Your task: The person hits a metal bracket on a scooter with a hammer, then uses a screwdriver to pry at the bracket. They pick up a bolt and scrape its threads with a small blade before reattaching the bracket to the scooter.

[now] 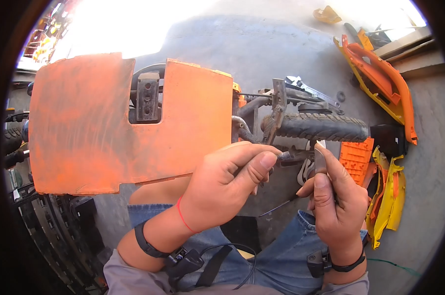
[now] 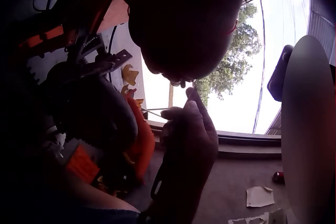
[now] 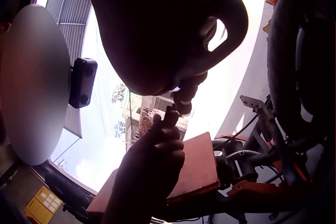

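My left hand pinches a small ribbed metal piece, like a threaded bolt end, between thumb and forefinger. Opposite it, my right hand grips a flat grey metal piece between thumb and index finger. From under the right fingers a thin-shafted tool sticks out toward the lower left; its grip is mostly hidden. Both hands are raised close together in front of a knobbly tyre. In the wrist views the hands are dark against the sky, the right hand facing the left hand.
A scuffed orange panel covers the vehicle frame at left. Behind the tyre lies an adjustable wrench. Orange and yellow body panels and a yellow piece lie on the floor at right. Dark slatted parts are at lower left.
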{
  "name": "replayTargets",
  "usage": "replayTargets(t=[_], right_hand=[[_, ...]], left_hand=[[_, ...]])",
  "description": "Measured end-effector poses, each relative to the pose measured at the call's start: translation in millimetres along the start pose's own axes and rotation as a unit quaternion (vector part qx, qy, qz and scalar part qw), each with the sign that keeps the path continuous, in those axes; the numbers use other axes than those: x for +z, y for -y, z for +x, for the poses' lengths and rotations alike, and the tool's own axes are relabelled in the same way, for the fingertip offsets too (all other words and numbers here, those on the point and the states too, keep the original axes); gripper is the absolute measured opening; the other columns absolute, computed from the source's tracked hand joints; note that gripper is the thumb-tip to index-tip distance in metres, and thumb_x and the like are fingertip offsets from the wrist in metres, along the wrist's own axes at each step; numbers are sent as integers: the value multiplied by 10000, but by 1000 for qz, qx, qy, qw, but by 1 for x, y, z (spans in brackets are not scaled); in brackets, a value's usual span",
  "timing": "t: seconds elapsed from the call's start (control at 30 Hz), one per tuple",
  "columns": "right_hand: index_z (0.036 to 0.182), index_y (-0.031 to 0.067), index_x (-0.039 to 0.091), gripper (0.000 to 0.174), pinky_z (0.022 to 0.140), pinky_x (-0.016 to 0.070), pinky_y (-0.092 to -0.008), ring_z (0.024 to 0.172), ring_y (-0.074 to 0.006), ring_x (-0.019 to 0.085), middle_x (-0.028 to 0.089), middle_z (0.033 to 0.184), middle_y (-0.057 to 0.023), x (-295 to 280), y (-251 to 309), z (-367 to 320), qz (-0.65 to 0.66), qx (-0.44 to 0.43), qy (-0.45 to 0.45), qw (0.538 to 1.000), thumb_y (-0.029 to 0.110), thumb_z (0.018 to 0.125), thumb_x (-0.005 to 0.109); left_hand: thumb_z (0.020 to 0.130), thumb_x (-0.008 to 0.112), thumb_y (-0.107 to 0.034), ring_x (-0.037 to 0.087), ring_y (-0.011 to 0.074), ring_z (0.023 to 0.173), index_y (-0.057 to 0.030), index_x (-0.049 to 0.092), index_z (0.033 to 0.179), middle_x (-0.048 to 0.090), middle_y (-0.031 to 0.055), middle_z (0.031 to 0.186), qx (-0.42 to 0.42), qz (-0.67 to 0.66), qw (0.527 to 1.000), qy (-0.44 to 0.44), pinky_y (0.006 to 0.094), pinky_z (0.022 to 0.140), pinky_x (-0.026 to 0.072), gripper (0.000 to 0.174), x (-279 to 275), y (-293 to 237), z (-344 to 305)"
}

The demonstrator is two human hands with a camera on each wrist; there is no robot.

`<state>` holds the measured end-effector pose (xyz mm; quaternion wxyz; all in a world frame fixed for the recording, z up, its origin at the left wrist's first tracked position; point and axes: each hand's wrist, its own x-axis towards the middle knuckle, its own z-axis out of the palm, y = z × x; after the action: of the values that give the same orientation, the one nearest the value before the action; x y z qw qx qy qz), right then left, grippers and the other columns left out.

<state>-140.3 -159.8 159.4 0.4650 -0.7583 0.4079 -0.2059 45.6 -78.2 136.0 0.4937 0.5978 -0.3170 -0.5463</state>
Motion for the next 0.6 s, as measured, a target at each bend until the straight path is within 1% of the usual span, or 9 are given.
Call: replayTargets(t=[0.03,0.07,0.1,0.13,0.17,0.3,0.37,0.6], right_hand=[[1294,-59,543,361,537,461,-210,561,-65,563,637,671,-60,0,-2,1,-13,-31,16,999,43,949,516],[1294,-59,543,361,537,461,-210,561,-65,563,637,671,-60,1,-4,2,-13,-33,13,999,43,949,516],[1287,-60,547,361,547,469,-209,572,-79,586,641,680,-64,3,-5,3,-17,-64,31,997,31,938,526],[1281,-62,550,362,556,476,-209,584,-93,609,645,690,-68,4,-5,2,-20,-93,50,994,19,928,537],[1266,-72,554,362,583,502,-225,623,-131,657,659,716,-84,5,-2,2,-31,-99,54,993,-7,910,548],[1266,-79,550,371,598,521,-249,631,-155,674,660,720,-105,9,-2,0,-50,-123,44,990,-22,899,546],[1273,-81,542,389,590,526,-269,625,-177,679,661,726,-125,10,-1,0,-93,-131,58,985,-34,887,553],[1283,-77,537,415,560,509,-289,593,-187,663,662,701,-114,12,1,1,-120,-144,55,981,-38,871,570]], left_hand=[[996,547,-264,501,42,622,1,665,1093,594,3,781,3,2,1000,2,188,538,402,305,0,-3,0],[999,540,-273,502,41,622,-3,664,1097,591,1,772,-18,-24,1000,9,185,537,397,313,0,-6,-2],[1003,533,-283,502,40,622,-7,664,1101,589,-2,763,-41,-50,998,16,182,537,392,321,0,-6,-3],[1003,533,-283,502,40,622,-7,664,1101,589,-2,763,-41,-51,998,17,182,537,392,321,1,-6,-3],[1002,533,-287,504,39,626,-10,665,1100,589,-4,764,-42,-57,997,22,181,539,393,322,2,-6,-3],[998,538,-291,507,40,632,-11,664,1105,591,-8,767,-36,-73,997,19,179,546,395,325,4,-2,-4],[997,540,-291,508,40,634,-9,662,1110,592,-7,769,-35,-71,997,19,179,548,397,327,3,-3,-3],[994,548,-281,510,41,640,7,657,1121,600,-1,779,-12,-65,998,12,178,555,404,333,3,-2,-2]])
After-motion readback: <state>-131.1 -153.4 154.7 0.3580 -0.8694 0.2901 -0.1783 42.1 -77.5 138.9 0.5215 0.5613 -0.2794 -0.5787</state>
